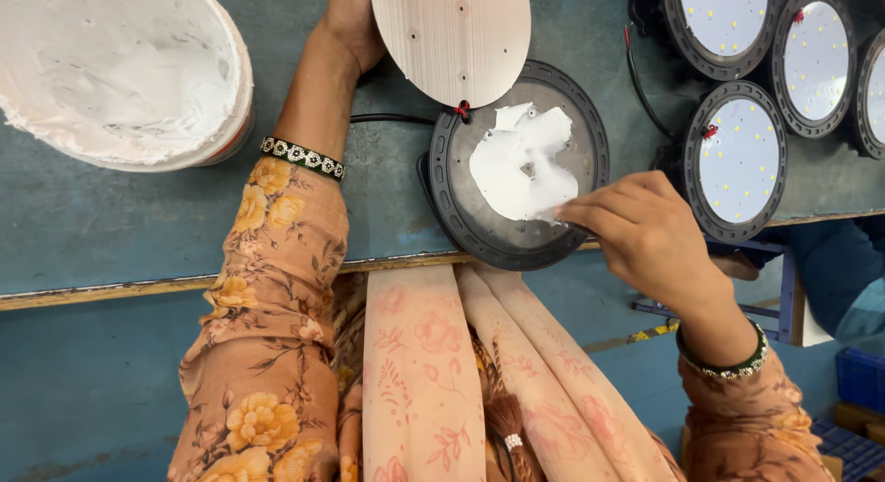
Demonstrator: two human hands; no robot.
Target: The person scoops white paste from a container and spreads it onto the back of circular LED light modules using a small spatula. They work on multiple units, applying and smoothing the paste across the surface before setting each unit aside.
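A round dark lamp housing lies at the near edge of the blue-grey table, with a patch of white paste smeared inside it. My right hand is at the housing's lower right rim. Its fingers are pinched on a small flat scraper, mostly hidden, whose tip touches the paste. My left hand reaches across the table and holds a round, pale, wood-grained disc by its left edge. The disc is tilted above the housing's far rim.
A big white bucket coated in white paste stands at the far left. Several round lamps with white LED boards lie at the right. A black cable runs to the housing. The table edge is near me, and blue crates sit on the floor at the right.
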